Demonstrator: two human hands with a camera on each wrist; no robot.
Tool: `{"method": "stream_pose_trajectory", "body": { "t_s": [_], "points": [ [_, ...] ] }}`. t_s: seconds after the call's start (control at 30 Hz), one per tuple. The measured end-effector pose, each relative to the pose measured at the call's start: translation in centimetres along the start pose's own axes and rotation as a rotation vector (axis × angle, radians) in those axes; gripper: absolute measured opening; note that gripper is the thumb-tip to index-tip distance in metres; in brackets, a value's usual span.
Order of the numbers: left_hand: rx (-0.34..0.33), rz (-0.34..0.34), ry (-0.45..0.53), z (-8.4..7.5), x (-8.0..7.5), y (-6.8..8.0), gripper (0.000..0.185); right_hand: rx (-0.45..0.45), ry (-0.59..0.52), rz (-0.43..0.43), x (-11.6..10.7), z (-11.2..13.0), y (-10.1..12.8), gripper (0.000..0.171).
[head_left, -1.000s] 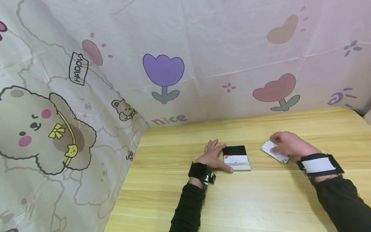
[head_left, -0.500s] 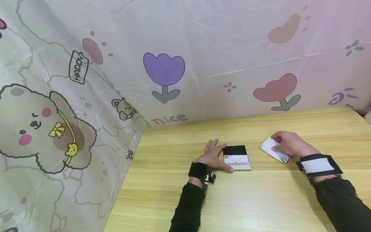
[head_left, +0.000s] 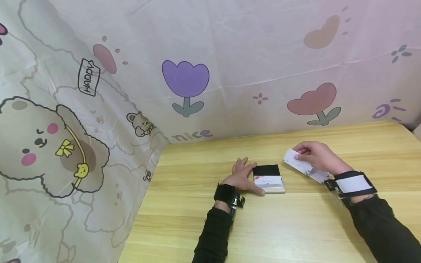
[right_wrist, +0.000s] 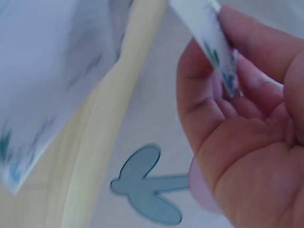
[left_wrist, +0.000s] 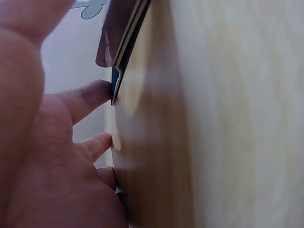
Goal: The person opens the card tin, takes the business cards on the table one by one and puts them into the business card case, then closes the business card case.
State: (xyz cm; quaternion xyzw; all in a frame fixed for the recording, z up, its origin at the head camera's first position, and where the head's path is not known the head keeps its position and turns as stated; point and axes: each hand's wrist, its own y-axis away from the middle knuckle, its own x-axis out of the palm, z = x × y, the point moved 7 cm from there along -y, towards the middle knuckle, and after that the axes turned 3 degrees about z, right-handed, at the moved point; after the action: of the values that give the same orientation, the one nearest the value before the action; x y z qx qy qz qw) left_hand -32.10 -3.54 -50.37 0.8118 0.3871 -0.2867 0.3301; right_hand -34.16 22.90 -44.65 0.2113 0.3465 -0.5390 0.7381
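On the table lies an open business card case (head_left: 268, 170) with a black lid and a pale front edge. A white card with pink floral print (head_left: 268, 180) sits inside it. My left hand (head_left: 240, 179) rests with fingers spread at the case's left side, its index finger and thumb touching near the corners. In the left wrist view the index finger (left_wrist: 90, 97) meets the case edge. To the right, my right hand (head_left: 319, 157) pinches a white flower-printed card (head_left: 295, 160) between thumb and fingers, raised and tilted. Beneath it, another similar card (head_left: 319, 176) lies on the table.
The light wooden table (head_left: 263, 230) ends at a printed cloth backdrop (head_left: 236, 65) behind and at the left. Black straps with small devices circle both wrists, including the right wrist strap (head_left: 355, 184).
My right hand has lifted a card from the spot at the right and moved it left and back, uncovering another card below. The left hand and the case have stayed still.
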Motion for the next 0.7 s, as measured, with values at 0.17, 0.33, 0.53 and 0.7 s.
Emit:
{"method": "stream_pose_trajectory", "body": {
  "t_s": [0.17, 0.33, 0.53, 0.7],
  "points": [
    [-0.005, -0.004, -0.013, 0.0, 0.0, 0.0, 0.114, -0.043, -0.058, 0.022, 1.7, 2.0, -1.0, 0.020],
    [-0.010, -0.010, -0.022, 0.1, 0.0, -0.1, 0.114, -0.106, -0.100, 0.064, 3.8, 3.3, -1.9, 0.020],
    [-0.016, -0.016, -0.025, 0.1, 0.0, -0.2, 0.113, -0.144, -0.136, 0.100, 5.8, 4.5, -2.8, 0.015],
    [-0.017, -0.015, -0.021, 0.2, 0.1, -0.3, 0.112, -0.167, -0.089, 0.138, 7.0, 4.9, -3.3, 0.013]
  ]
}}
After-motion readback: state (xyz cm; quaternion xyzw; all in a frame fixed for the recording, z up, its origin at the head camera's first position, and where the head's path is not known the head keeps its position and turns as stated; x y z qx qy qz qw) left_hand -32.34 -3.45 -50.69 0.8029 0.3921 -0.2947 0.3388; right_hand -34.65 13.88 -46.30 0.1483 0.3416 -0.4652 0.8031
